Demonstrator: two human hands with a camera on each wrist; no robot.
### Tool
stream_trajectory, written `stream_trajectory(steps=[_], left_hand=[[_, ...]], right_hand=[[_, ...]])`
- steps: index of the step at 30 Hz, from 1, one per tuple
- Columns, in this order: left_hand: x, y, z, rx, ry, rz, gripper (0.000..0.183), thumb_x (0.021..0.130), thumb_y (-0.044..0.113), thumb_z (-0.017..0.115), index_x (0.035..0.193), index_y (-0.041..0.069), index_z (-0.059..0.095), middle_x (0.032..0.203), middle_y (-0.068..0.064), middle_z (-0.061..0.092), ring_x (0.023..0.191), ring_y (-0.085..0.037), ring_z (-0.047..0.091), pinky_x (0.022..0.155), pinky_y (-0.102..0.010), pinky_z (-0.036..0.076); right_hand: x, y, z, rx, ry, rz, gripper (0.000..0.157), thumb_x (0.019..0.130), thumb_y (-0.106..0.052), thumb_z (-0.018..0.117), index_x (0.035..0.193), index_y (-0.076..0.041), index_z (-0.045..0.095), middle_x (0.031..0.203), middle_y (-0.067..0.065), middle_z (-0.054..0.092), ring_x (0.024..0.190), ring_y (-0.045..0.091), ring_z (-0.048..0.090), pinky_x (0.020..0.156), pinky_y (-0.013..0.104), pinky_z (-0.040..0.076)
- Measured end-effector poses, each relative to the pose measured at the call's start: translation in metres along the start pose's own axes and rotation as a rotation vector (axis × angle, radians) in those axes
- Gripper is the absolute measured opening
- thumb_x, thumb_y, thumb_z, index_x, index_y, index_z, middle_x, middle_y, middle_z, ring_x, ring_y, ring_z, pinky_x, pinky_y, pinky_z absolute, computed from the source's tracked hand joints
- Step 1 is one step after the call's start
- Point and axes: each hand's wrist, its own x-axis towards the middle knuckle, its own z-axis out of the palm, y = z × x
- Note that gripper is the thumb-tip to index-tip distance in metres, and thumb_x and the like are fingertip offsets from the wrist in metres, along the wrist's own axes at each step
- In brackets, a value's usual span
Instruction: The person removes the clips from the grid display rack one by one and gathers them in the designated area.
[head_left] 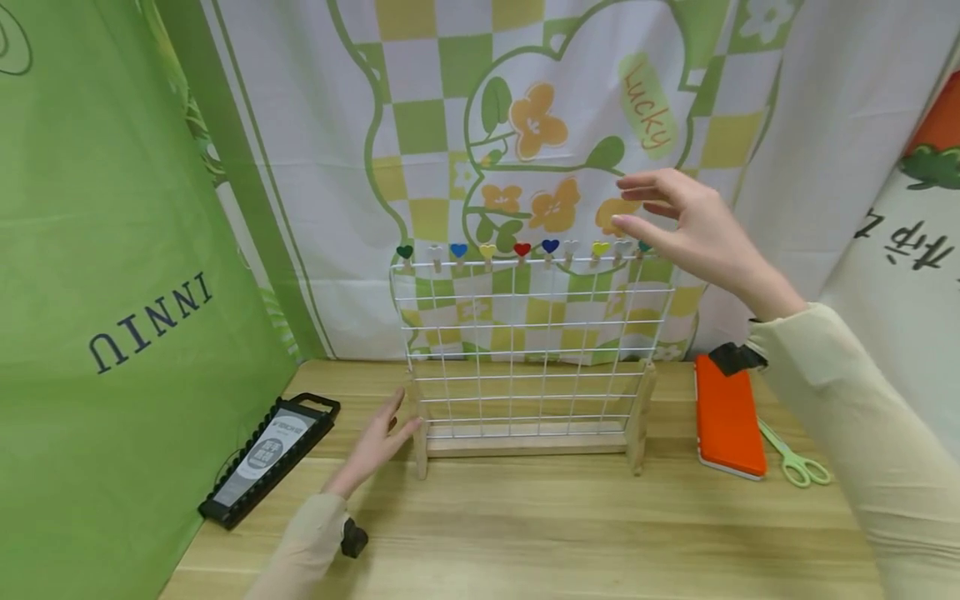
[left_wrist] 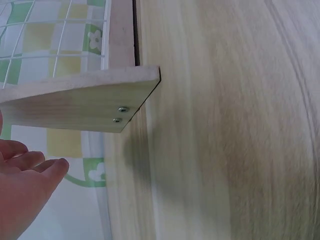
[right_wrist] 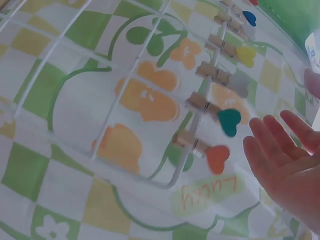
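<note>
A white wire grid (head_left: 513, 350) stands upright in a wooden base (head_left: 525, 444) on the table. Wooden clothespins with coloured hearts line its top wire, among them a red heart clothespin (head_left: 522, 249); a teal one (right_wrist: 230, 122) and an orange-red one (right_wrist: 218, 159) sit near the grid's corner in the right wrist view. My right hand (head_left: 693, 221) hovers by the top right corner, fingers loosely bent and holding nothing. Down at the left, my left hand (head_left: 377, 446) is beside the stand's side board (left_wrist: 80, 107), fingers extended; whether they touch it I cannot tell.
An orange-red flat case (head_left: 731, 417) lies right of the stand, with green-handled scissors (head_left: 798, 467) next to it. On the left lies a black holder (head_left: 270, 458) with a grey label. Patterned cloth (head_left: 416, 125) hangs behind the grid.
</note>
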Motion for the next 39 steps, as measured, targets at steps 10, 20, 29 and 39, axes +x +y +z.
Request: stream_trajectory(steps=[10, 20, 29, 39], left_hand=[[0.002, 0.001, 0.008, -0.108, -0.047, -0.047, 0.081, 0.096, 0.029, 0.067, 0.152, -0.01, 0.024, 0.159, -0.031, 0.025, 0.148, -0.045, 0.027, 0.118, -0.053, 0.033], [0.002, 0.0, 0.014, -0.182, -0.019, 0.031, 0.06, 0.094, 0.017, 0.068, 0.143, -0.008, 0.043, 0.144, -0.031, 0.048, 0.139, -0.048, 0.041, 0.109, -0.054, 0.044], [0.0, 0.004, 0.016, -0.192, -0.022, 0.027, 0.045, 0.094, 0.018, 0.068, 0.133, -0.002, 0.054, 0.134, -0.031, 0.057, 0.13, -0.043, 0.053, 0.105, -0.052, 0.05], [-0.004, 0.006, 0.016, -0.176, -0.012, 0.004, 0.042, 0.095, 0.015, 0.066, 0.129, -0.007, 0.055, 0.136, -0.03, 0.057, 0.132, -0.042, 0.052, 0.105, -0.048, 0.051]], right_hand=[[0.029, -0.028, 0.022, 0.044, -0.114, -0.066, 0.041, 0.097, -0.023, 0.065, 0.134, -0.006, 0.059, 0.134, 0.012, 0.063, 0.123, 0.025, 0.059, 0.109, 0.045, 0.049], [0.055, -0.053, 0.05, 0.092, -0.206, -0.083, 0.038, 0.097, -0.023, 0.065, 0.131, -0.006, 0.06, 0.13, 0.011, 0.066, 0.118, 0.021, 0.063, 0.109, 0.04, 0.051], [0.071, -0.07, 0.078, 0.104, -0.28, -0.129, 0.033, 0.096, -0.022, 0.067, 0.125, -0.007, 0.065, 0.122, 0.01, 0.07, 0.111, 0.019, 0.067, 0.103, 0.037, 0.055], [0.088, -0.089, 0.107, 0.091, -0.348, -0.142, 0.03, 0.097, -0.024, 0.065, 0.121, -0.007, 0.067, 0.119, 0.008, 0.072, 0.108, 0.017, 0.068, 0.099, 0.03, 0.057]])
